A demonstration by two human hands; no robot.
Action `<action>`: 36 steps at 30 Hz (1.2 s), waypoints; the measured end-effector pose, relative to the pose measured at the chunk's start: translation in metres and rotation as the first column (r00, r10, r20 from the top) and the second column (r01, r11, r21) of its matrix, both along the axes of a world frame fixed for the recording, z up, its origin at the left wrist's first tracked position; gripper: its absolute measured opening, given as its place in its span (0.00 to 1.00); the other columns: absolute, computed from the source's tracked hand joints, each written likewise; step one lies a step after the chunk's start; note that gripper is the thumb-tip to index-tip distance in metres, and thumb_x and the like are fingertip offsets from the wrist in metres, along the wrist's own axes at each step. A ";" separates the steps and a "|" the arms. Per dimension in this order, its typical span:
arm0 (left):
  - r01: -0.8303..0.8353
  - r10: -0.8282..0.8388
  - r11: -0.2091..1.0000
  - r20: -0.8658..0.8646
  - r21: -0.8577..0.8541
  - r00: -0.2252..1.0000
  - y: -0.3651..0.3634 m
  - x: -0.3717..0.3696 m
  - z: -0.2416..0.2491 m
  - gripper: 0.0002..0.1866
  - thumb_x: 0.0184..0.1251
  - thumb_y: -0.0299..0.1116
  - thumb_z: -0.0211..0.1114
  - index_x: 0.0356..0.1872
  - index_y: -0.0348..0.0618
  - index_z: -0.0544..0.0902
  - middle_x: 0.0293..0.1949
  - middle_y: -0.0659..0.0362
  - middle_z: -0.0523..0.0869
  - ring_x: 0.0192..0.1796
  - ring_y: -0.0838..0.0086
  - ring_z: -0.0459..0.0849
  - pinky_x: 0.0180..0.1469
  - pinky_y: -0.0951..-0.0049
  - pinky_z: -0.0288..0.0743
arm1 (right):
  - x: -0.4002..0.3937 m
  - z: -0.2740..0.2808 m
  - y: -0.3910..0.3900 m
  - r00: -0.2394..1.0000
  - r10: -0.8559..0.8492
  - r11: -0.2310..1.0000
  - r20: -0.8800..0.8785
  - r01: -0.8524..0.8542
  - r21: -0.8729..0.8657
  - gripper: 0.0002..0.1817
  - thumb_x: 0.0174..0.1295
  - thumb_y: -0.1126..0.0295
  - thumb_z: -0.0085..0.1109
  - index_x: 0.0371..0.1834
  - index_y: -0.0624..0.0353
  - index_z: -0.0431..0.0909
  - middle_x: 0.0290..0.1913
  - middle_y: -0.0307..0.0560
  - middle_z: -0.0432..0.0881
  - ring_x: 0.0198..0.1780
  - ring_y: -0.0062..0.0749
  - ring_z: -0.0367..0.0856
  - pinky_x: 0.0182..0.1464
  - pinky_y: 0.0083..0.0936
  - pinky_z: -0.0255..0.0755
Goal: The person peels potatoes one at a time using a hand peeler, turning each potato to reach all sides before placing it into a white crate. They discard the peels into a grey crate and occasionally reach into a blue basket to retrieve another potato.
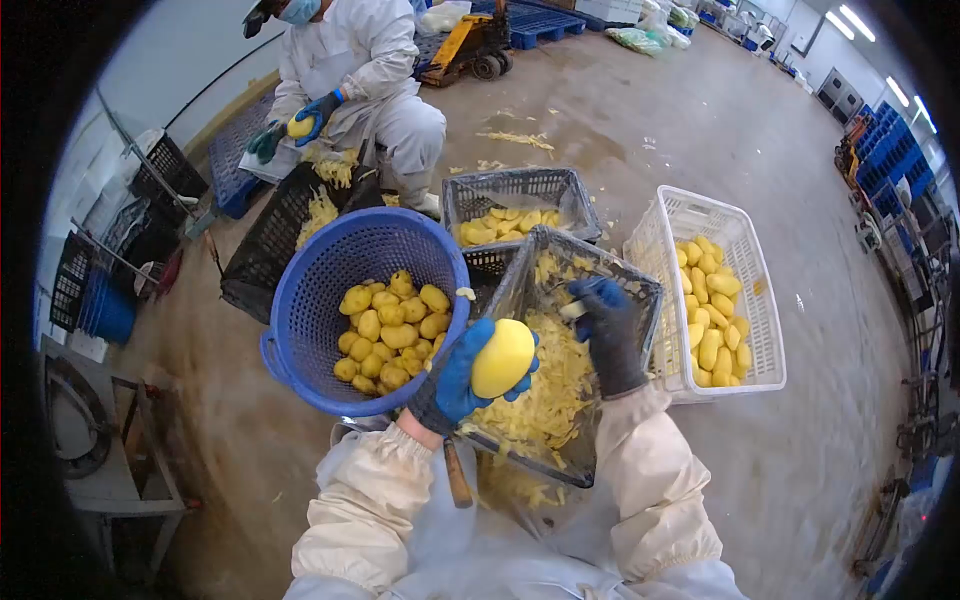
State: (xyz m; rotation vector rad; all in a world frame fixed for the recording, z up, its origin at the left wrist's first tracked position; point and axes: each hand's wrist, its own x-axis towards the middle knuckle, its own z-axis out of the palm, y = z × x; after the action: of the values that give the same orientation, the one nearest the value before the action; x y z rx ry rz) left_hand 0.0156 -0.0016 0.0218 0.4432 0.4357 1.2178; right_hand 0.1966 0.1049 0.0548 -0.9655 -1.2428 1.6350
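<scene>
My left hand (pixel 465 375), in a blue and dark glove, is closed around a peeled yellow potato (pixel 503 358). In a dark glove, my right hand (pixel 608 335) is closed over a small pale-ended tool (pixel 573 310); the fingers hide most of it. Both hands are above a dark crate (pixel 648 300) lined with plastic and holding potato peelings (pixel 545 390). To the left, a blue perforated basket (pixel 290 320) contains unpeeled potatoes (pixel 390 330). On the right, a white crate (pixel 755 300) holds peeled potatoes (pixel 715 310). A wooden handle (pixel 457 475) shows below my left hand.
Ahead, a dark crate (pixel 455 200) holds more peeled potatoes. At the upper left a co-worker (pixel 350 80) holds a potato above a black crate (pixel 260 250) with peelings. A metal stand (pixel 110 450) is at the left. Peelings lie scattered on the wet floor (pixel 690 140).
</scene>
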 end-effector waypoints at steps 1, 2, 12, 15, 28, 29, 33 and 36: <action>0.000 0.000 1.000 -0.003 0.001 1.000 0.002 -0.001 -0.001 0.29 0.69 0.53 0.53 0.65 0.49 0.64 0.46 0.46 0.81 0.39 0.60 0.83 0.34 0.64 0.80 | 0.006 -0.006 0.007 0.983 -0.159 0.987 -0.095 0.160 0.005 0.08 0.63 0.66 0.60 0.31 0.59 0.77 0.21 0.37 0.77 0.16 0.17 0.69 0.18 0.13 0.62; -0.065 0.072 0.993 0.074 -0.096 0.995 0.006 -0.001 -0.003 0.26 0.70 0.52 0.54 0.62 0.50 0.67 0.46 0.47 0.81 0.42 0.60 0.83 0.38 0.62 0.81 | 0.008 0.000 0.008 0.985 -0.138 0.990 -0.105 0.142 0.027 0.08 0.64 0.67 0.58 0.32 0.59 0.77 0.22 0.37 0.77 0.18 0.17 0.70 0.18 0.12 0.63; -0.247 0.413 0.891 0.453 -0.380 0.790 0.021 -0.015 -0.034 0.16 0.66 0.40 0.63 0.52 0.48 0.74 0.48 0.52 0.80 0.49 0.58 0.81 0.50 0.54 0.80 | -0.027 -0.004 -0.038 0.989 0.147 0.986 0.022 -0.148 0.077 0.09 0.61 0.68 0.63 0.38 0.62 0.78 0.31 0.39 0.82 0.28 0.16 0.77 0.27 0.14 0.71; -0.259 0.389 0.908 0.439 -0.328 0.810 0.020 -0.019 -0.038 0.17 0.67 0.40 0.61 0.52 0.44 0.74 0.47 0.51 0.81 0.49 0.58 0.81 0.51 0.56 0.79 | -0.041 -0.027 -0.051 0.977 0.209 0.965 0.042 -0.213 0.156 0.10 0.59 0.68 0.66 0.39 0.62 0.79 0.31 0.39 0.82 0.31 0.17 0.78 0.33 0.15 0.72; -0.336 0.436 0.897 0.439 -0.288 0.786 0.030 -0.023 -0.024 0.16 0.69 0.41 0.55 0.50 0.42 0.75 0.45 0.55 0.82 0.47 0.63 0.81 0.49 0.57 0.79 | -0.045 -0.013 -0.035 0.983 0.142 0.982 -0.115 -0.125 0.144 0.08 0.63 0.72 0.59 0.40 0.66 0.76 0.34 0.48 0.82 0.32 0.26 0.79 0.34 0.21 0.75; -0.336 0.436 0.896 0.440 -0.289 0.785 0.030 -0.021 -0.021 0.16 0.69 0.41 0.55 0.50 0.42 0.75 0.45 0.55 0.82 0.47 0.63 0.81 0.49 0.57 0.79 | -0.044 -0.012 -0.034 0.983 0.142 0.982 -0.114 -0.125 0.143 0.08 0.63 0.72 0.59 0.40 0.66 0.76 0.34 0.48 0.82 0.32 0.26 0.79 0.34 0.21 0.75; -0.290 0.410 0.897 0.389 -0.333 0.825 0.032 -0.016 -0.010 0.16 0.69 0.44 0.54 0.49 0.45 0.76 0.43 0.55 0.81 0.46 0.63 0.81 0.45 0.60 0.79 | -0.039 -0.009 -0.032 0.979 0.182 0.976 -0.091 -0.168 0.139 0.08 0.62 0.72 0.61 0.40 0.65 0.78 0.35 0.46 0.83 0.32 0.23 0.79 0.34 0.19 0.74; -0.215 0.286 0.955 0.444 -0.204 0.849 0.034 -0.022 -0.024 0.19 0.69 0.48 0.54 0.47 0.43 0.76 0.40 0.53 0.82 0.43 0.60 0.82 0.44 0.57 0.79 | -0.039 -0.019 -0.037 0.975 0.222 0.931 0.022 -0.219 0.294 0.07 0.61 0.73 0.63 0.40 0.63 0.79 0.35 0.43 0.83 0.32 0.20 0.78 0.35 0.18 0.73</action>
State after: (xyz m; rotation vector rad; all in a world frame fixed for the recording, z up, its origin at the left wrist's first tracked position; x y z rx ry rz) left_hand -0.0063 0.0321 -0.0022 -0.0501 0.1616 1.4856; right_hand 0.1575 0.0682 0.0358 -0.6482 -1.5812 1.5605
